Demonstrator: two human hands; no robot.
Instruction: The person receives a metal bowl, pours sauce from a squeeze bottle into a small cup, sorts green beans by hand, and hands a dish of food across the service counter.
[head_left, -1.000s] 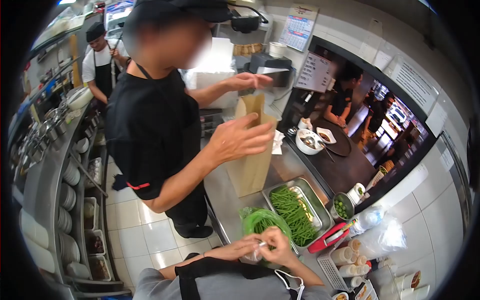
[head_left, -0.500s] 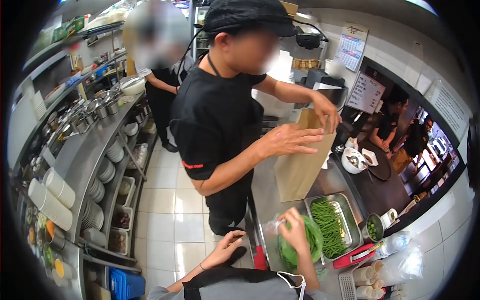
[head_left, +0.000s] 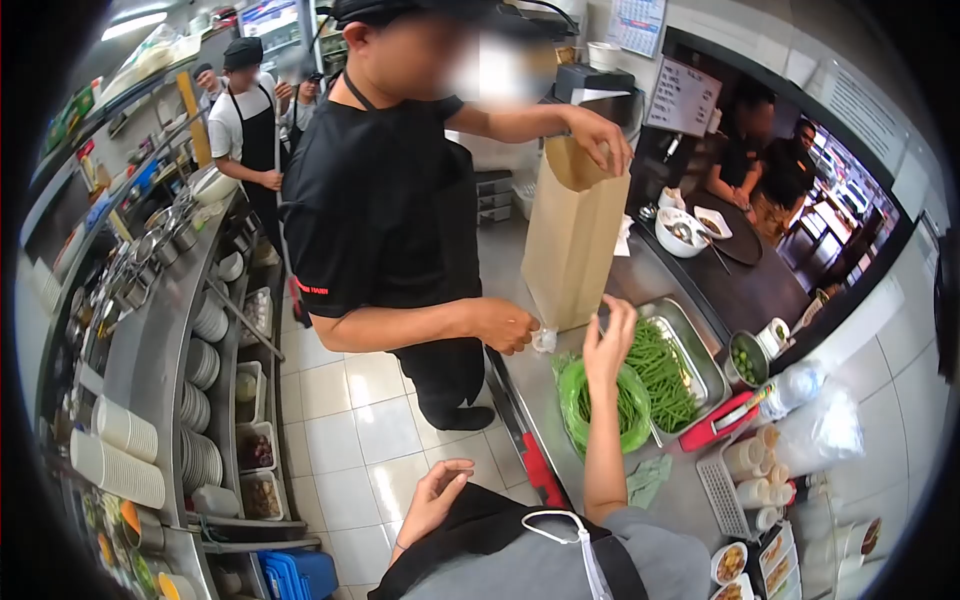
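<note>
My right hand [head_left: 608,350] reaches over a green plastic bag [head_left: 572,405] of green beans, fingers raised and apart, with nothing seen in them. It is near the lower edge of a tall brown paper bag [head_left: 575,235] standing on the counter. Beside the green bag, a metal tray [head_left: 712,372] holds more green beans [head_left: 665,385]. Low in front of my apron is my left hand [head_left: 432,500], empty, its fingers loosely bent and apart. A co-worker's hand [head_left: 508,325] pinches a small piece of clear plastic [head_left: 544,340], while that person's other hand [head_left: 600,138] touches the paper bag's top.
The co-worker [head_left: 385,200] stands at the counter ahead. A red-handled item [head_left: 715,422], a green cloth [head_left: 648,480] and a basket of containers [head_left: 718,485] lie to the right. Shelves of stacked plates [head_left: 200,405] line the left. More people stand behind and beyond the serving window.
My right hand has moved forward off the clear plastic at the green bag. The co-worker's nearer hand has dropped from the paper bag to clear plastic. My view has shifted.
</note>
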